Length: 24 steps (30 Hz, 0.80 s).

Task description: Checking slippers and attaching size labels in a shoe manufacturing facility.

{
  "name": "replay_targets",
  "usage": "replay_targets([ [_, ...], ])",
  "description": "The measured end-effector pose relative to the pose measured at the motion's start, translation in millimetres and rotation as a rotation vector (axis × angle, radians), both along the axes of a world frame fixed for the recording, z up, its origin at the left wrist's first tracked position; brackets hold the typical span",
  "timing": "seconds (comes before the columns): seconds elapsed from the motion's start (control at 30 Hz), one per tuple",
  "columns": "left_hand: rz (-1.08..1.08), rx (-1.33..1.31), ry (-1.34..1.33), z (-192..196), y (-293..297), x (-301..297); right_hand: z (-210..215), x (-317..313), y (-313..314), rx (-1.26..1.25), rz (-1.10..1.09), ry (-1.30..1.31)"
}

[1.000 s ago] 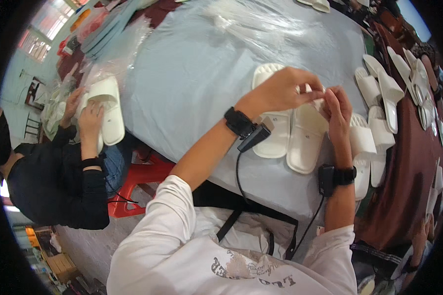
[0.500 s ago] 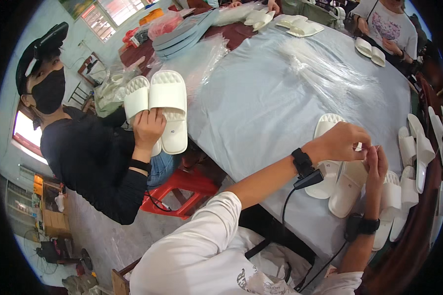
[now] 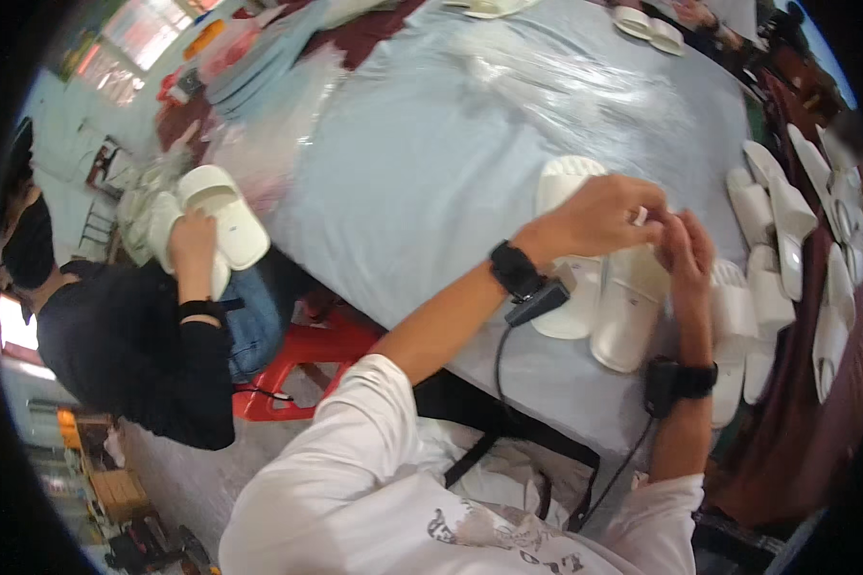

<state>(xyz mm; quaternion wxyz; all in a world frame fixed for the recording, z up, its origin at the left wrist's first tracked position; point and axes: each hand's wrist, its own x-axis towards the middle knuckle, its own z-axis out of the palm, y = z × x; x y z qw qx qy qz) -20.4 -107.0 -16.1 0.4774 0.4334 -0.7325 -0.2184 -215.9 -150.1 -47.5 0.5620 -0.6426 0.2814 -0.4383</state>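
My left hand [image 3: 599, 213] and my right hand [image 3: 686, 247] meet above a pair of white slippers. The left has its fingers pinched, and a small white piece [image 3: 641, 218] shows at their tips. Pressed together close to it are the fingers of the right, but whatever they hold is too small to make out. Below them, the left slipper [image 3: 568, 299] and the right slipper [image 3: 628, 321] lie side by side on the grey-blue tablecloth [image 3: 403, 220], partly covered by my hands. Each of my wrists wears a black strapped device.
More white slippers [image 3: 762, 297] line the table's right side, several of them. Clear plastic bags [image 3: 566, 81] lie across the far part. On the left, a person in black [image 3: 134, 355] holds a pair of white slippers [image 3: 235, 225], near a red stool [image 3: 302, 359].
The whole view has shifted, so the scene sits further left and higher. My hands stay together over the slippers. The neighbouring person's slippers have tilted.
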Motion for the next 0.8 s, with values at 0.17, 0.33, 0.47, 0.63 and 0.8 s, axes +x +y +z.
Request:
replay_targets([
  [0.17, -0.073, 0.053, 0.025, 3.8, -4.9, 2.6, 3.5, 0.5, 3.2, 0.047, 0.097, -0.064],
  [0.33, -0.162, 0.226, 0.209, 5.2, 0.1, 16.9, 5.8, 2.0, -5.0, 0.064, 0.086, -0.227],
  [0.47, -0.144, 0.206, 0.198, 6.6, 0.4, 22.3, 8.0, -2.4, -4.7, 0.12, 0.048, -0.178],
  [0.63, -0.132, 0.15, 0.14, 10.0, 2.1, 20.3, 13.3, 0.6, 2.9, 0.015, 0.078, -0.075],
  [0.8, -0.119, 0.123, 0.144, 5.0, 0.8, 20.6, 14.6, 4.8, 8.2, -0.065, 0.091, -0.006],
])
